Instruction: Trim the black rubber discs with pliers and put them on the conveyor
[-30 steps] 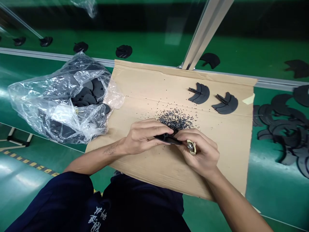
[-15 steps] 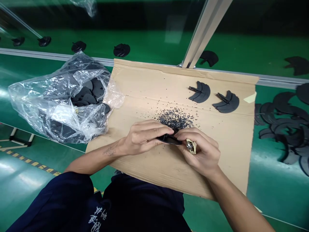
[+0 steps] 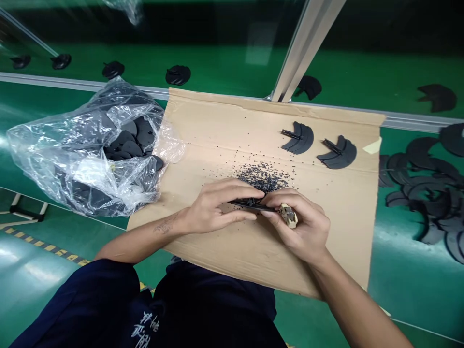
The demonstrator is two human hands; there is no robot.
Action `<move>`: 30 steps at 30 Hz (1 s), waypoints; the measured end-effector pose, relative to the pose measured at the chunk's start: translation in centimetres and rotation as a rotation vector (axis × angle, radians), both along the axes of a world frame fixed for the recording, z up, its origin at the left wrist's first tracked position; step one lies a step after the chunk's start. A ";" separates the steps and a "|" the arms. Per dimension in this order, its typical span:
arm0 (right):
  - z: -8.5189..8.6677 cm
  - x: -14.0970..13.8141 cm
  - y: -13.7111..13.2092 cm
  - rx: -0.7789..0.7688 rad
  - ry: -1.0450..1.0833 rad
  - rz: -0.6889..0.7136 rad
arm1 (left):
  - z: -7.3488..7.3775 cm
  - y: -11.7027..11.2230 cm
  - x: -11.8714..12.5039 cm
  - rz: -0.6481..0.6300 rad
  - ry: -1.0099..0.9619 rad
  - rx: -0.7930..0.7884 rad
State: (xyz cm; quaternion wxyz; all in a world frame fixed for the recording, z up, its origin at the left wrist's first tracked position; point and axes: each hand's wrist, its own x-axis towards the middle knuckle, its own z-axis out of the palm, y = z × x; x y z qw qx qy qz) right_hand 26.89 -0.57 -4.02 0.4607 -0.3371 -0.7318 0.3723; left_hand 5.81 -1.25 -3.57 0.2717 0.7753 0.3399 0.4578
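Note:
My left hand grips a thin black plastic part by its left side, fingers above and thumb below. My right hand is closed round a tool with a pale yellow, wrapped-looking handle; its working end is hidden by the fingers. The right fingertips also touch the right end of the black part. Just beyond both hands lies a heap of small black plastic shavings on the cardboard sheet. Two fan-shaped black parts with stems, one left of the other, rest further back.
A clear plastic bag of flat black discs stands on the left. At the right, many curved black parts are piled on the green tabletop. A metal post rises behind the cardboard from a metal rail.
The black part has turned between my hands and now lies flatter. My left thumb has moved away from the fingers. The tool's handle in my right hand has tilted. The view shifted slightly.

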 end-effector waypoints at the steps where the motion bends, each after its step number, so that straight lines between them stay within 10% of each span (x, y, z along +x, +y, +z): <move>1: 0.1 0.0 0.1 -0.005 -0.004 -0.011 | 0.0 0.0 0.0 0.000 0.002 -0.014; 9: 0.1 0.2 0.1 0.096 -0.042 0.004 | -0.4 -0.1 0.1 -0.016 0.035 -0.008; 17: 0.1 0.2 -0.1 0.086 -0.023 0.093 | -0.4 0.7 -0.9 -0.218 -0.257 -0.699; 30: 0.2 -0.2 -0.2 0.072 -0.050 0.029 | -0.3 0.7 -0.7 -0.342 -0.256 -0.712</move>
